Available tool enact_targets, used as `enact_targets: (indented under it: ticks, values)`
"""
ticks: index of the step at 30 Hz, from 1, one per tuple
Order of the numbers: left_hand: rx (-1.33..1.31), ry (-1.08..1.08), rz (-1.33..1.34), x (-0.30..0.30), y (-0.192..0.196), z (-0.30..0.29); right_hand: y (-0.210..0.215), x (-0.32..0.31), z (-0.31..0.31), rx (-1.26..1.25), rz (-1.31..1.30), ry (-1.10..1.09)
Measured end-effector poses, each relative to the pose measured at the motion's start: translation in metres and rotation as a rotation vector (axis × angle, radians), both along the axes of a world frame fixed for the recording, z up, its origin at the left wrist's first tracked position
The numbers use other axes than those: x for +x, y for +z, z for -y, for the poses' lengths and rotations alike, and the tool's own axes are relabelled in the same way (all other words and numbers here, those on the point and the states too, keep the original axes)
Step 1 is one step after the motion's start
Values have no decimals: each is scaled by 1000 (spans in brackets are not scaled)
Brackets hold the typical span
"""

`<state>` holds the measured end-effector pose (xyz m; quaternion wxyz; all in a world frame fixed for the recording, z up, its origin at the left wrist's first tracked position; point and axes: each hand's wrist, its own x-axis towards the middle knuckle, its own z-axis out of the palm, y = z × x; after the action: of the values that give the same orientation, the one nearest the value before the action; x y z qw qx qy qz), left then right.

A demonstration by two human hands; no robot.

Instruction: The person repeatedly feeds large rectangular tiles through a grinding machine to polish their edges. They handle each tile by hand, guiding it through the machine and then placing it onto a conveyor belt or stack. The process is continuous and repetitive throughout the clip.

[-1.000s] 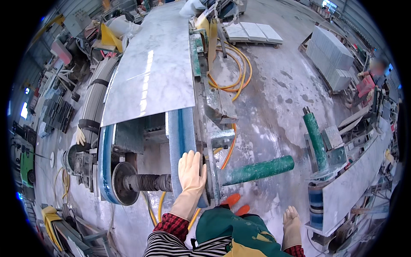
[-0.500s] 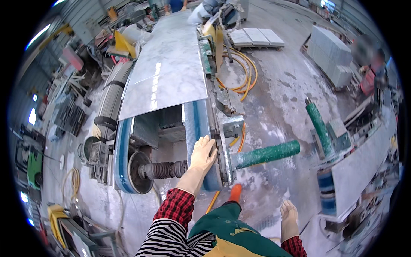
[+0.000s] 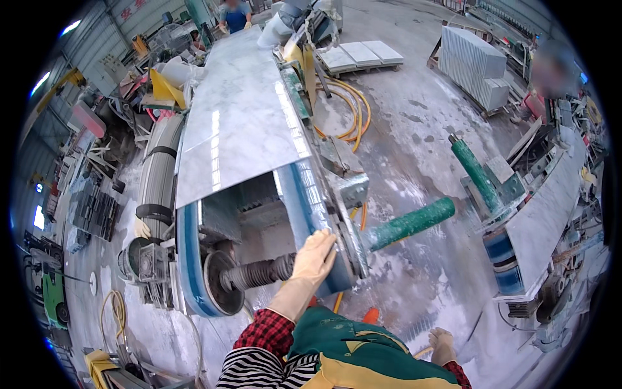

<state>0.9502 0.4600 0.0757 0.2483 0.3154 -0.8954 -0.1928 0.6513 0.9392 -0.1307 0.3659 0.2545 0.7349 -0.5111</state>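
Note:
My left hand (image 3: pixel 314 257), in a cream glove, lies with its fingers flat on the near end of the right-hand blue conveyor belt (image 3: pixel 299 188). Below and left of it, a ribbed shaft (image 3: pixel 262 272) runs to the round pulley (image 3: pixel 223 282) of the left-hand belt. Farther along, a large polished marble slab (image 3: pixel 227 129), white with grey veins, rests across both belts. My right hand (image 3: pixel 443 345), also gloved, hangs low at my side, touching nothing visible. Its fingers are loosely bent, and it appears to hold nothing. A green roller (image 3: pixel 413 223) sticks out right of the machine.
At the line's far end stands a person in blue (image 3: pixel 234 18); another, blurred, is at far right. Orange hoses (image 3: pixel 353 117) coil on the floor. A second green roller (image 3: pixel 476 172) and another slab-bearing conveyor (image 3: pixel 538 233) stand right. Stacked slabs (image 3: pixel 472 61) lie beyond.
My view has shifted, showing more of the line's far end. My left hand stays on the belt. My right hand remains low, its fingers now more bent. The slab shows no clear movement along the belts.

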Motion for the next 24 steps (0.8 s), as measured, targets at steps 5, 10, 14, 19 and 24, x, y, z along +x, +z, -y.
enact_targets:
  ticks: [5,10,14,19,24]
  values:
    - [251,-248,-112,42,-7,38,-5,21,67,-64,-100,-66]
    - [-23,-1,-159,119,-6,114,15,42,148,-288,-144,173]
    - [429,357,-216,206,-21,172,65,89,247,-273,-374,241]
    - [1096,539,-671,240,-38,204,118,132,309,-251,-681,497]
    - [1346,592,-1158,215,-37,210,165,158,350,-113,-847,657]
